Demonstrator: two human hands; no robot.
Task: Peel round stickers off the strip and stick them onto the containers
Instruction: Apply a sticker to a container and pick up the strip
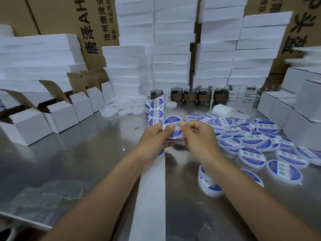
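Note:
I hold a round white container (pixel 174 130) upright above the steel table, its face covered by a blue-and-white round sticker. My left hand (pixel 154 136) grips its left side with the thumb pressed on the sticker. My right hand (pixel 198 134) grips the right edge, thumb on the sticker's rim. The sticker strip (pixel 155 110) curls up behind my left hand with several stickers on it. Its bare white backing (pixel 151 192) trails down between my forearms toward me.
Several labelled containers (pixel 251 141) lie heaped on the right of the steel table (pixel 78 162). Unlabelled white lids (pixel 125 106) lie behind the strip. Open white cartons (pixel 57 112) line the left, closed ones (pixel 295 119) the right. Foam stacks and glass jars (pixel 191 96) stand behind.

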